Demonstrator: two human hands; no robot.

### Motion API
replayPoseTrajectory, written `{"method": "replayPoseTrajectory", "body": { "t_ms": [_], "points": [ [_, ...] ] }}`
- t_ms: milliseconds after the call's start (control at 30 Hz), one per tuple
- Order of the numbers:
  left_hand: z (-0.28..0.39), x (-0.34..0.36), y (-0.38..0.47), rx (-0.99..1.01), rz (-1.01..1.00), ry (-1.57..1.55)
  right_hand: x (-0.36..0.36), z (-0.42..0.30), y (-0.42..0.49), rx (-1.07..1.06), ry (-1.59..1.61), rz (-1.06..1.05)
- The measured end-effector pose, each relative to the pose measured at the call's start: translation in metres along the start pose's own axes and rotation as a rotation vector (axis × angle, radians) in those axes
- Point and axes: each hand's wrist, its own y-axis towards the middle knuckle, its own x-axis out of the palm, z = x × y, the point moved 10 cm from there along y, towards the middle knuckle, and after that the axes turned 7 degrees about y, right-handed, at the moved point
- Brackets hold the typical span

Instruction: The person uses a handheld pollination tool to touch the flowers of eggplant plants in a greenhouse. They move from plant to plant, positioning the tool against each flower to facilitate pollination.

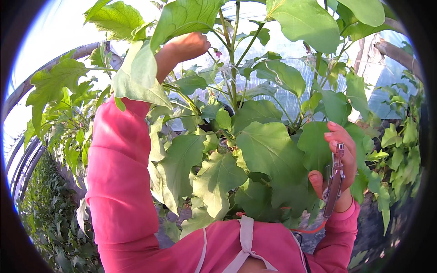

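My left hand [191,45] is raised at the top of an eggplant plant, fingers curled closed. A thin stalk [212,56] runs up to its fingertips, beside a small purple flower [217,53]. A large leaf [140,73] covers part of that forearm. On the right, my right hand [344,155] holds a small metal trigger gun [334,186] upright, its nozzle pointing up. An orange hose [312,231] leads from the gun's lower end towards my body. Broad eggplant leaves [269,150] fill the space between my hands.
Thin cords [227,70] are tied around the main stem [233,85]. Plastic film [290,85] forms the wall behind. A curved frame pole [51,68] arches at the left, above a row of low plants [51,218]. More climbing foliage [403,143] stands at the right.
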Motion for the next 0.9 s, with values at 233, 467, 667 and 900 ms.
{"method": "replayPoseTrajectory", "body": {
  "t_ms": [233,467,667,900],
  "points": [
    [-0.004,-0.01,0.014,-0.338,-0.254,0.076,0.004,-0.001,-0.002,0.01,0.03,-0.013],
    [-0.043,0.014,-0.02,-0.812,-0.507,-0.877,0.003,-0.003,-0.003,0.011,0.021,-0.037],
    [-0.048,0.078,-0.041,-1.279,-0.26,-1.261,0.005,-0.002,-0.004,0.017,0.012,-0.047],
    [-0.037,-0.025,-0.061,-0.619,-0.53,-2.059,0.012,-0.006,0.0,0.021,0.027,-0.021]
  ]
}}
